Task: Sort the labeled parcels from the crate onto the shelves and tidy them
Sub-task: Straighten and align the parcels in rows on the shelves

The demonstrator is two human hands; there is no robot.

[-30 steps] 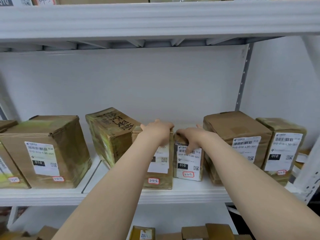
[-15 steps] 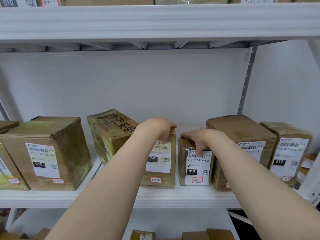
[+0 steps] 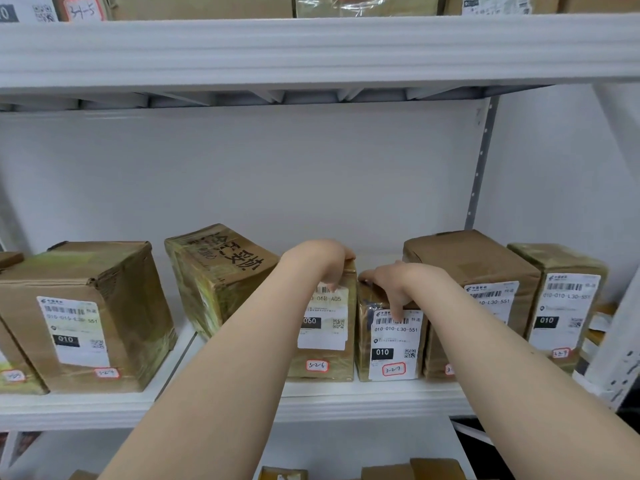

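- Here, the left hand (image 3: 320, 263) curls over the top of the 3-2-6 parcel (image 3: 329, 355), fingertips mostly hidden.
- The right hand (image 3: 391, 284) grips the 3-2-7 parcel (image 3: 388, 344) just right of it, its fingers seemingly hooked behind.

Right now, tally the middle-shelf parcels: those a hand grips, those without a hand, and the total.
Gripped: 2, the 3-2-6 parcel by the left hand, the 3-2-7 parcel by the right hand.
No hand on them: 5 parcels, one cut off at left.
Total: 7
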